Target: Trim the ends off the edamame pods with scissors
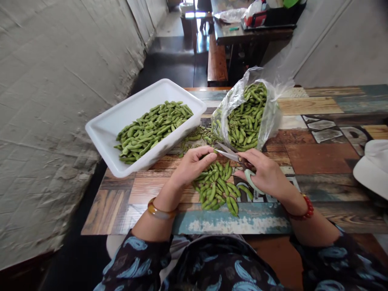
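Observation:
My right hand grips scissors with pale green handles, their blades parted and pointing left. The blade tips reach the fingertips of my left hand, which pinch a green pod, mostly hidden by the fingers. Below and between both hands lies a loose pile of green pods on the patterned table. A white tub at the left holds many pods. Beyond my hands, an open clear plastic bag is full of pods. Small trimmings lie between tub and bag.
A white cap rests at the table's right edge. Rough grey wall runs along the left. Farther back stand a wooden bench and another table with a dark tray and plastic bags on it.

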Demonstrator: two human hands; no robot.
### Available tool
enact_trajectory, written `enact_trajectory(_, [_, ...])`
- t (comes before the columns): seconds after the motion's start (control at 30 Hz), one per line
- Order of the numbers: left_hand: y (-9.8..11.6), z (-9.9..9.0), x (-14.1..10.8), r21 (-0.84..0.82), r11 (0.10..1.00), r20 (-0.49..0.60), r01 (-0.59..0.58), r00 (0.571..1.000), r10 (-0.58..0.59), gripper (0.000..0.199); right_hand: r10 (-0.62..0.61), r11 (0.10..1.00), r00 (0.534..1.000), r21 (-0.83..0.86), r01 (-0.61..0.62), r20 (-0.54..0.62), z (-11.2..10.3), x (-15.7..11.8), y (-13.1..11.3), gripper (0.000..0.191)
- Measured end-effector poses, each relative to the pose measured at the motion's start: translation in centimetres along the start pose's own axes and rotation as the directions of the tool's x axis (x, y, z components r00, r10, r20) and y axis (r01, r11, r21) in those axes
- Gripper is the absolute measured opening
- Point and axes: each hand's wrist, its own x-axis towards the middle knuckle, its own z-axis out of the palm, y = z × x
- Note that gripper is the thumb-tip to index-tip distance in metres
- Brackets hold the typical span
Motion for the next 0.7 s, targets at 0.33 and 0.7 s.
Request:
enact_trajectory(0.33, [-0.31, 0.23, 0.15, 0.051, 0.996, 0.049, -0.071, 0.996, 0.068, 0.024, -0.035, 0.998, 0.994, 0.058, 0.029, 0.103, -0.53, -0.05, -0.26, 0.046])
enact_trajectory(0.7, [-0.16, 0.29, 0.20, -0.023, 0.998, 0.150, -0.059, 0.987, 0.062, 0.020, -0.055, 0.997, 0.984, 0.069, 0.044, 0.170, -0.58, -0.09, -0.43, 0.051])
